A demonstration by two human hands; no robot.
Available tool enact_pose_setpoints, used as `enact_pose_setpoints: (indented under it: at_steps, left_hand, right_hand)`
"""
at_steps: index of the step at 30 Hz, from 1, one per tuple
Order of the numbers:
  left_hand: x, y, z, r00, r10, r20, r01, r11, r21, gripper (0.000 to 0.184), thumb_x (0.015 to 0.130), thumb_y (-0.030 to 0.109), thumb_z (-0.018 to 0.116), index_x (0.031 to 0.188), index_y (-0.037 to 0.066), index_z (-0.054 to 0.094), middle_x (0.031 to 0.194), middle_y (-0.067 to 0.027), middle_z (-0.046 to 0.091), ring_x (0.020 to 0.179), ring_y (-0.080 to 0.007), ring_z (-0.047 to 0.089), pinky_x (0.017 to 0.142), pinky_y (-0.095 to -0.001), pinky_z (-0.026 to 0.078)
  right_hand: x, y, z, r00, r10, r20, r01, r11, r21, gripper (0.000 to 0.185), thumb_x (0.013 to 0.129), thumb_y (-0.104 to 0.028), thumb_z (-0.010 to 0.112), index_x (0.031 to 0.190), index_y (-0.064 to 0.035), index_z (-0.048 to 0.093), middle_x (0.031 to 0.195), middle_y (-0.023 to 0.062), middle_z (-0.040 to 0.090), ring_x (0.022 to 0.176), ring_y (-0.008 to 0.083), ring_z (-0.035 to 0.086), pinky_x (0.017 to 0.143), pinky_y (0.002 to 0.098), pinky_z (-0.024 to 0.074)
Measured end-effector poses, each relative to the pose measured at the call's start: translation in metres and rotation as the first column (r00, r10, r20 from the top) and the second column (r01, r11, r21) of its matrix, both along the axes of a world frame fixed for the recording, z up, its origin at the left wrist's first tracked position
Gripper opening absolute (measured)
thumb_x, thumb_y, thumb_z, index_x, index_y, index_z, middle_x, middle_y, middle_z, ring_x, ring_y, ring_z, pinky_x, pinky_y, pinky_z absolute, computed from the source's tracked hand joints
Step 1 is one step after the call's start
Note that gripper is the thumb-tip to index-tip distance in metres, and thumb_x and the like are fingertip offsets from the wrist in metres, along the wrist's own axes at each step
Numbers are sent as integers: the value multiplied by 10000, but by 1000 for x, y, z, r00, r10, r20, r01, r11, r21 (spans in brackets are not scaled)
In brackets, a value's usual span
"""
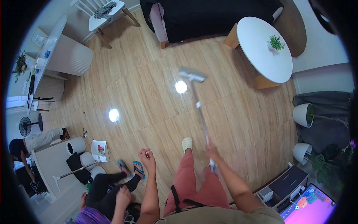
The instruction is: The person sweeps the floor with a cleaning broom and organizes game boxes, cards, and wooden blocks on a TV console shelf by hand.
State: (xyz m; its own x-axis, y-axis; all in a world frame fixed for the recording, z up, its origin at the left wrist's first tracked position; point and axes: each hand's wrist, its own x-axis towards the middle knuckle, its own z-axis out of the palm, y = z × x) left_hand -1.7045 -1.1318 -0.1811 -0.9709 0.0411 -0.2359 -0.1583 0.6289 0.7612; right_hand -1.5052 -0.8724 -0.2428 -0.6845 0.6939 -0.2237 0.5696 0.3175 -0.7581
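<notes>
My right hand (212,151) grips the pole of a flat mop (202,119) with a long grey handle and a wide pale head, which is slightly blurred. The mop head (192,74) rests on the wood-look floor ahead, and the handle's end (213,166) sticks out below my hand. My left hand (147,158) is raised in front of me to the left, its fingers loosely bent and apart, with nothing seen in it. Close by on that side are another person's legs (112,186) in black leggings and blue sandals.
A round white table (261,44) with a small plant stands ahead right, beside a black-covered sofa (220,18). A white chair (106,16) is far left. Plant pots (302,115) and a TV (309,207) line the right. A bin (76,145) and bent-over person (37,142) are left.
</notes>
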Motion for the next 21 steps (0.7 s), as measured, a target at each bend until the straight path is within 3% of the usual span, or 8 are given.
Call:
enact_pose_setpoints:
  at_steps: [2,3,6,12,13,15,17,21]
  left_hand:
    - [-4,-1,3,999,-33,-27,32,998,-45,227,765,12,535,992,21,534,1117,-128,446,740,-179,558,593,-249,470]
    - [-6,0,5,997,-61,-49,56,995,-86,212,771,8,532,983,18,539,1123,-129,444,736,-179,562,595,-247,475]
    - [-12,7,14,998,-12,-56,13,1000,21,185,790,9,527,973,-5,553,1087,-114,457,710,-165,528,592,-251,444]
    - [3,19,13,977,-175,-120,183,982,56,180,800,25,519,975,-9,540,1121,-128,457,705,-159,534,585,-252,447]
    - [11,22,12,977,-182,-111,191,979,70,170,799,31,523,963,-4,548,1133,-129,451,717,-159,542,590,-250,452]
    - [37,31,9,977,-197,-84,204,975,84,158,802,51,526,948,-3,556,1143,-128,448,740,-157,563,599,-243,462]
    - [71,43,11,961,-268,-71,272,960,70,169,804,51,524,961,-6,549,1139,-126,446,736,-157,565,599,-244,461]
    - [146,64,18,918,-391,-63,395,915,78,194,812,38,510,996,-20,530,1120,-115,444,714,-153,559,595,-238,455]
  right_hand:
    - [15,-49,80,821,203,534,63,897,-438,556,822,-145,486,1345,-116,301,989,267,566,893,369,580,745,416,456]
    - [62,-88,56,918,284,275,-218,944,-248,633,812,-175,516,1371,-124,224,791,200,585,650,322,584,566,379,455]
    - [78,-102,146,939,255,230,150,297,-943,494,904,-200,449,1360,-139,268,588,-19,391,470,79,411,396,222,345]
    - [121,-59,213,943,219,250,206,206,-957,482,922,-235,431,1378,-193,282,583,-30,414,450,58,370,416,207,332]
    - [145,-60,189,897,357,260,5,581,-814,464,914,-275,452,1355,-206,329,587,-16,442,454,65,382,427,224,352]
    - [200,-54,130,947,259,191,-85,775,-627,461,901,-285,472,1340,-205,355,596,6,463,477,62,432,435,235,381]
    - [215,-14,137,901,148,408,183,723,-666,474,912,-310,382,1367,-244,267,802,158,604,551,224,594,557,361,492]
    - [313,38,59,730,-2,684,158,974,-165,458,909,-398,305,1338,-237,312,1081,197,562,968,370,554,831,454,433]
